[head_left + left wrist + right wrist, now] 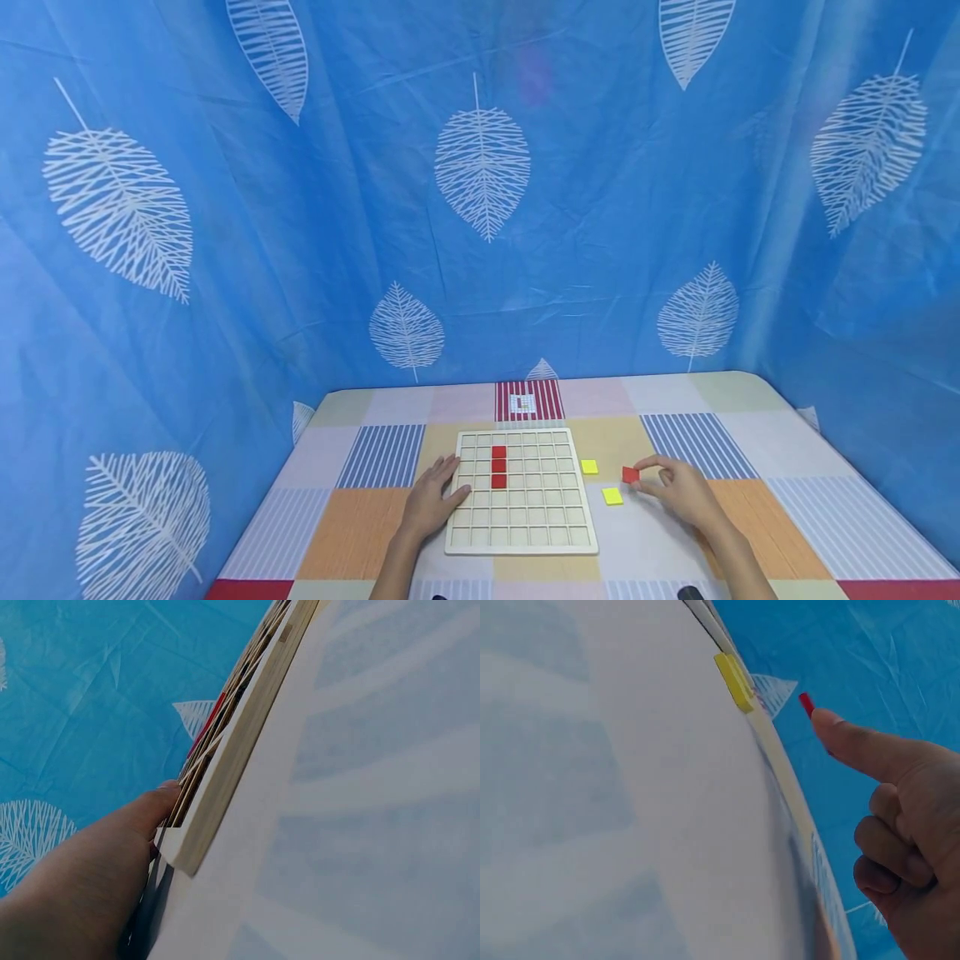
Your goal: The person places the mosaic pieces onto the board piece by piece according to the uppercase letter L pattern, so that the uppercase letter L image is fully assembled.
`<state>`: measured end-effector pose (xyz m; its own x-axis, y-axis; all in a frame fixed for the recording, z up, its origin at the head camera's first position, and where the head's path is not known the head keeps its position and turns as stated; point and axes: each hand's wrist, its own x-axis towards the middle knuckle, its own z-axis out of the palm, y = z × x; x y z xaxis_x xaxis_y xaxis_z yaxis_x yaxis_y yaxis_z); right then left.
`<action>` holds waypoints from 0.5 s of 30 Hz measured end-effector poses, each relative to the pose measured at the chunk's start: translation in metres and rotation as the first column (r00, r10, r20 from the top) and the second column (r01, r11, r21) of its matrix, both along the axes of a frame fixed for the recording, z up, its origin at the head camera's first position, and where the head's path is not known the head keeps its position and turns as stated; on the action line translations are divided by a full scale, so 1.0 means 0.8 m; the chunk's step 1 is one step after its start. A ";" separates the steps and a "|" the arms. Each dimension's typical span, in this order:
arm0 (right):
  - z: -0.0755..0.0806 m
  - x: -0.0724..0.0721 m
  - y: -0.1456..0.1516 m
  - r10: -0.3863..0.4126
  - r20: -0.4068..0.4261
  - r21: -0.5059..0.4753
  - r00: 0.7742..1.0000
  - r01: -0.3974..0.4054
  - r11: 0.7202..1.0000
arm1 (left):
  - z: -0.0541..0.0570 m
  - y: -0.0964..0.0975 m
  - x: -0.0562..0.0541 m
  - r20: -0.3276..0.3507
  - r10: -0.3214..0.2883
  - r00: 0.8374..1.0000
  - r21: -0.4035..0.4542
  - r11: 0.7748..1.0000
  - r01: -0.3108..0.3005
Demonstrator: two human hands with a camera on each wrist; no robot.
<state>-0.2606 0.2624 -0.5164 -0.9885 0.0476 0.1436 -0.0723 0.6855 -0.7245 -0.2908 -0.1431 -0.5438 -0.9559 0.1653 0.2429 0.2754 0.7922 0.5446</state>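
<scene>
Red tile (631, 474) pinched by R hand (681, 490); L hand (433, 498) steadies grid board (522, 540).

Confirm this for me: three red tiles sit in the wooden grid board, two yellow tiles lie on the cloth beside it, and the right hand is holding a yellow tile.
Not quite. The tile in the right hand is a red tile, not yellow, as the head view shows. The rest stands: three red tiles sit in the wooden grid board, and two yellow tiles lie on the cloth beside it.
</scene>
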 end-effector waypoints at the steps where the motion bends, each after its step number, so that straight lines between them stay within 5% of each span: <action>1: 0.004 0.001 -0.002 0.003 -0.020 0.004 1.000 -0.002 1.000 | 0.000 0.000 0.000 -0.001 -0.002 1.000 0.002 1.000 0.002; 15: 0.045 -0.008 -0.066 0.080 -0.264 0.024 0.961 -0.077 0.997 | -0.002 0.000 -0.002 0.001 0.000 1.000 0.004 1.000 0.000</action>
<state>-0.2668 0.2092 -0.4807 -0.9156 -0.0322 0.4009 -0.3142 0.6795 -0.6630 -0.2923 -0.1431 -0.5451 -0.9561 0.1638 0.2431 0.2748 0.7898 0.5483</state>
